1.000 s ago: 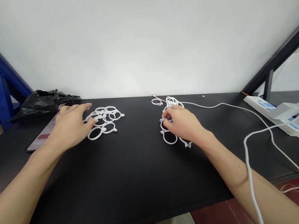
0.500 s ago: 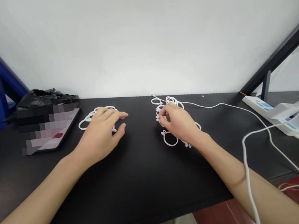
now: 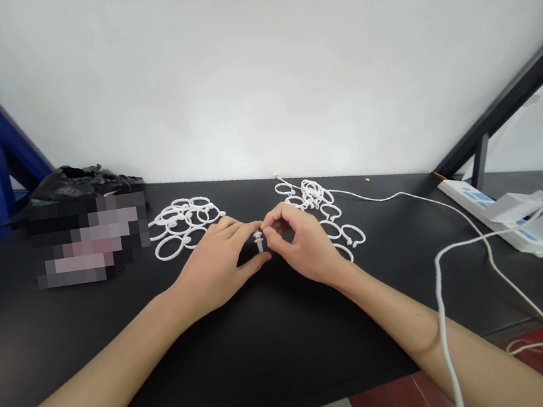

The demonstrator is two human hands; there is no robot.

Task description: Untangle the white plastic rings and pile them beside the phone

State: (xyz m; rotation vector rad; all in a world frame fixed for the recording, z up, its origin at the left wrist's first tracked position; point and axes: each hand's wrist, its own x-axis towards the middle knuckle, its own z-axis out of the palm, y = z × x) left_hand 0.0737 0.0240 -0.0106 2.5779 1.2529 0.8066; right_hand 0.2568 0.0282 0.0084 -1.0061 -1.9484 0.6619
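In the middle of the black table, my right hand (image 3: 299, 238) pinches a white plastic ring (image 3: 259, 241), like a shower curtain ring. It is seen nearly edge-on and partly hidden by the fingers. My left hand (image 3: 221, 258) meets it from the other side, fingertips at its top and thumb near its lower end, so both hands appear closed on it. Behind my left hand lies a cluster of white rings (image 3: 169, 247) with small ball ends. More such rings (image 3: 353, 235) lie beyond and beside my right hand.
A white cable (image 3: 401, 194) runs from a coil at the back to the right. Chargers (image 3: 514, 204) sit in a white power strip (image 3: 473, 199). Another cable (image 3: 441, 314) hangs over my right forearm. At left are a black plastic bag (image 3: 76, 180) and a blurred-out patch.
Both hands have come together at the middle, the left moving right and the right moving left with a ring from the right-hand pile. Both piles are more exposed.
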